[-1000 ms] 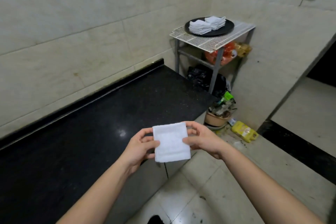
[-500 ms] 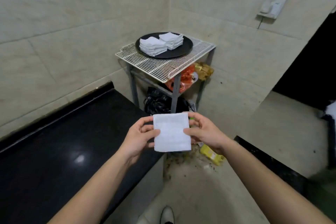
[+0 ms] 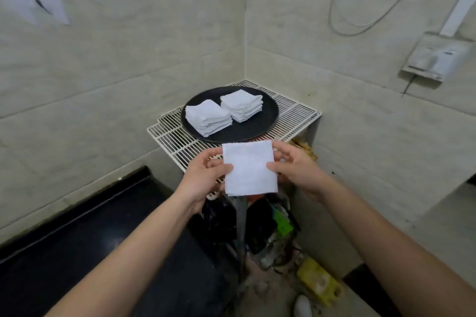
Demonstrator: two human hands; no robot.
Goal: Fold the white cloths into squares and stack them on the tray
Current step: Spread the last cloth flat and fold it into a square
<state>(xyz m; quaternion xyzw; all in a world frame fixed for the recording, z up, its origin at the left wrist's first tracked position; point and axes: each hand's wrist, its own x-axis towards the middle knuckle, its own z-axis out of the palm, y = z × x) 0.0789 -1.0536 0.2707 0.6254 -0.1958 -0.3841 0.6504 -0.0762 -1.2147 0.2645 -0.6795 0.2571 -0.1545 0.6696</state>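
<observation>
A white cloth folded into a square (image 3: 248, 167) is held flat in the air between both hands. My left hand (image 3: 203, 177) pinches its left edge and my right hand (image 3: 293, 166) pinches its right edge. Just beyond it, a round black tray (image 3: 247, 131) rests on a white wire rack (image 3: 180, 144) in the wall corner. On the tray sit two stacks of folded white cloths, one on the left (image 3: 207, 117) and one on the right (image 3: 242, 104), side by side. The held cloth hovers over the rack's near edge, short of the tray.
A black countertop (image 3: 103, 252) runs along the left wall below my left arm. Under the rack lie dark bags (image 3: 219, 221), green packaging (image 3: 282, 224) and a yellow bottle (image 3: 319, 282) on the floor. A wall box with a cable (image 3: 435, 55) hangs at the right.
I have moved from the countertop toward the corner rack, carrying the folded cloth in both hands. The tray now lies close in front of the cloth. The grip is unchanged.
</observation>
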